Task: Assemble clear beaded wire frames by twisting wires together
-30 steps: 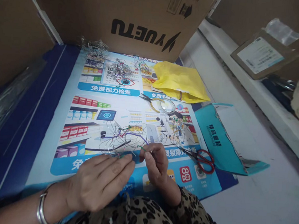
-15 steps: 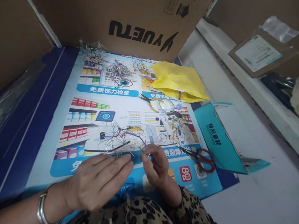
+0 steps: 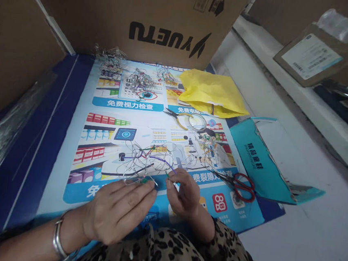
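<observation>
My left hand point(image 3: 121, 209) lies palm down near the front of the printed sheet, its fingers stretched and close together, with thin wires showing at the fingertips. Under and around those fingertips is a green bit among silvery wire; what the palm covers is hidden. My right hand point(image 3: 183, 193) is pinched on a thin green wire point(image 3: 167, 173), just right of the left fingertips. Beyond both hands spreads a loose tangle of thin wires point(image 3: 147, 156), with purple, red and green pieces in it.
Red-handled scissors point(image 3: 244, 187) lie at the right, beside a teal box piece point(image 3: 258, 163). Yellow-handled pliers point(image 3: 179, 120) touch a clear ring point(image 3: 197, 123). A yellow bag point(image 3: 212, 94), more wire tangles point(image 3: 138, 80) and a large carton point(image 3: 111, 13) stand behind. Silvery wires point(image 3: 11, 127) lie left.
The whole view has shifted slightly, so objects appear a little further right. Both hands keep nearly the same pose; a little more of the green bit shows at my left fingertips.
</observation>
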Demonstrator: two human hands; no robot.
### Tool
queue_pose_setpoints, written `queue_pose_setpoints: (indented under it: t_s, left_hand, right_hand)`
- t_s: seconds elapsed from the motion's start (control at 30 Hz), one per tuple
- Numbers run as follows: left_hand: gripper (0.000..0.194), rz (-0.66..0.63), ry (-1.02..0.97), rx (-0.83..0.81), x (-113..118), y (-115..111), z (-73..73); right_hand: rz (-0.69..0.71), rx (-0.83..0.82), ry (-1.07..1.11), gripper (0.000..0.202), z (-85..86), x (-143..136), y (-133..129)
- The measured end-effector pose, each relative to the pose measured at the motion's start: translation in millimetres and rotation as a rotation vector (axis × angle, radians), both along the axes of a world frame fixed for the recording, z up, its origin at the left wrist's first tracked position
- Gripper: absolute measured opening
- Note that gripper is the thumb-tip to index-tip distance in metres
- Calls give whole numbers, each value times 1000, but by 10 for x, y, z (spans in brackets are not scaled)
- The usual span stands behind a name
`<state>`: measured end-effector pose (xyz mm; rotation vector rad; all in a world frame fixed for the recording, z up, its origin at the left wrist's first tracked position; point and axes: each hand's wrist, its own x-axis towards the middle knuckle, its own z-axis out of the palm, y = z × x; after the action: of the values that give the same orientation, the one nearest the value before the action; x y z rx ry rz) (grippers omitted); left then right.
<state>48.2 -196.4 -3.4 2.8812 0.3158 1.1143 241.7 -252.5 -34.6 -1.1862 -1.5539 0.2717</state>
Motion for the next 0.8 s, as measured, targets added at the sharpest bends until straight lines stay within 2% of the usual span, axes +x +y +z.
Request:
queue_pose_setpoints:
  t_s: [0.3,0.4,0.63,0.8]
  left_hand:
    - [24,-65,-37,65,25,83,-71]
    - [25,-50,-45,54,37,81,-96]
    - [19,56,-120,-153,120,9,-216]
    - [11,187,-168,-373,236,-26,-180]
  right_hand:
    - [-66,22,-145,26,42,-22,1]
    - [-71,32,-171,27,29,-24,5]
    - [-45,33,-240,30,-51,-32,1]
    - [-37,17,-356,26,-87,-43,35]
